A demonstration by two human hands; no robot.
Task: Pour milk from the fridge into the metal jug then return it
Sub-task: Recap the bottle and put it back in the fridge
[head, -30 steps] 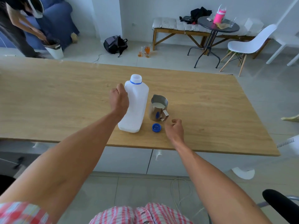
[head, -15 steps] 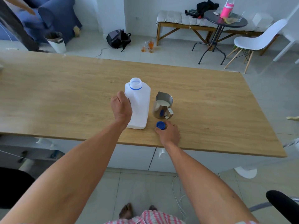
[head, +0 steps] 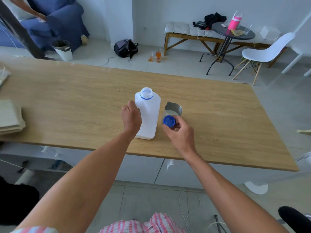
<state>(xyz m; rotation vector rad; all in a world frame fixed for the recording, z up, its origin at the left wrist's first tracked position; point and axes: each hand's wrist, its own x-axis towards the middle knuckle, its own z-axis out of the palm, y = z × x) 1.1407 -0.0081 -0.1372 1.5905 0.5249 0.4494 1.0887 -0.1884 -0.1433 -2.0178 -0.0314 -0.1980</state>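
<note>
A white plastic milk bottle with a blue neck ring stands upright and uncapped on the wooden table. My left hand grips its left side. Just to its right stands the small metal jug with milk inside; its lower part is hidden behind my right hand. That hand holds the blue cap in its fingertips, lifted off the table, in front of the jug.
Folded beige cloths lie at the table's left edge. Beyond the table are a backpack, glasses on the floor, a white bin, a round dark table, a white chair and a person by a blue armchair.
My right hand reached the blue cap on the table, picked it up and raised it in front of the jug. My left hand stayed on the bottle.
</note>
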